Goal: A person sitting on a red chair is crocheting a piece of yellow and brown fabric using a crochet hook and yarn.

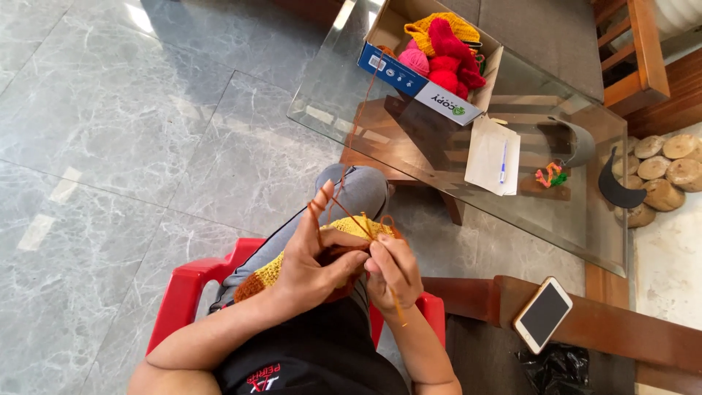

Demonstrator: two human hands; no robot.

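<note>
I sit on a red plastic chair (186, 281) with a yellow and orange crocheted piece (272, 272) on my lap. My left hand (316, 260) grips the piece, and its raised forefinger carries a strand of orange yarn (363, 102) that runs up to the cardboard box (409, 77) on the glass table. My right hand (391, 271) is closed on a crochet hook (397, 306) with its tip at the edge of the piece. The two hands touch over the work.
A glass-topped table (329, 95) stands in front of my knee. On it lie the box of yellow, pink and red yarn (442, 51), a white notepad with a pen (493, 153) and a small colourful knit scrap (550, 175). A phone (542, 314) rests on a wooden armrest at right.
</note>
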